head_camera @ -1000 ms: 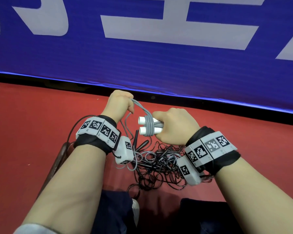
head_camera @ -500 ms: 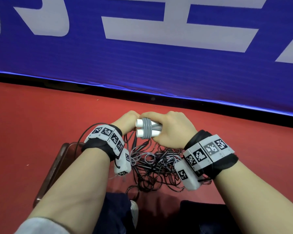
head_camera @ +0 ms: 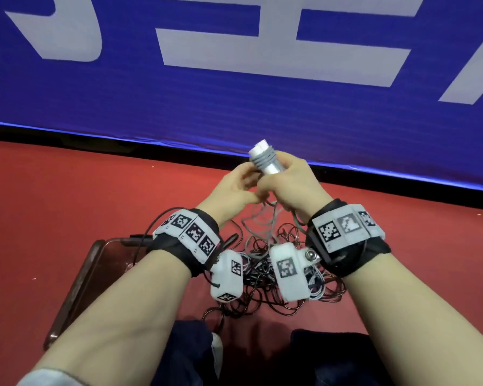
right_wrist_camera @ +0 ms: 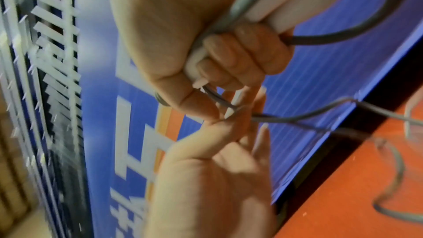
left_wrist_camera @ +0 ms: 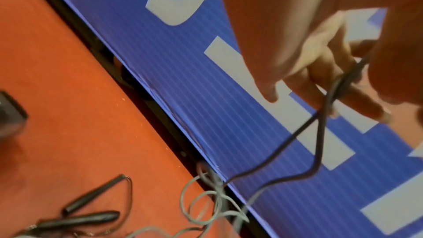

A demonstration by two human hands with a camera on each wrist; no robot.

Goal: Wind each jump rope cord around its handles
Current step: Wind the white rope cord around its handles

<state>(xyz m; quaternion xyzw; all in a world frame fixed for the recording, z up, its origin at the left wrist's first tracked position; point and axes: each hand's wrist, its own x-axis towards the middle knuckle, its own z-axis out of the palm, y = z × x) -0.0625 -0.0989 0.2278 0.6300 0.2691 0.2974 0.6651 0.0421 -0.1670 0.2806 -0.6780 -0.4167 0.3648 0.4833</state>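
The right hand (head_camera: 289, 188) had its fingers (right_wrist_camera: 242, 55) curled tight round the two white handles (head_camera: 265, 160), held side by side and tilted up and away, their free ends pointing toward the far wall. The left hand (head_camera: 232, 190), just left of it and touching it, pinched the grey cord (left_wrist_camera: 320, 133) between fingertips (left_wrist_camera: 366, 104) below the handles, with the other fingers loosely spread. Some six turns of grey cord (head_camera: 264, 158) already ringed the handles near their far ends; the rest hung slack toward the near floor. The cord looked soft, light and springy, with a smooth skin that would likely slip and let the turns loosen unless kept taut, so the sensible hold seemed to be close to the handles, as the left hand had it. The handles looked rigid and light, best gripped low, clear of the winding band. One grey rope was in hand. On the red floor (head_camera: 67, 204) below the wrists lay a tangle of dark thin cords (head_camera: 262, 296); how many ropes it held could not be counted, though the left wrist view showed two black handles (left_wrist_camera: 91, 205) lying near each other. A blue banner (head_camera: 234, 107) with white lettering stood at the far side, and a brown tray (head_camera: 89, 263) lay at the near left.
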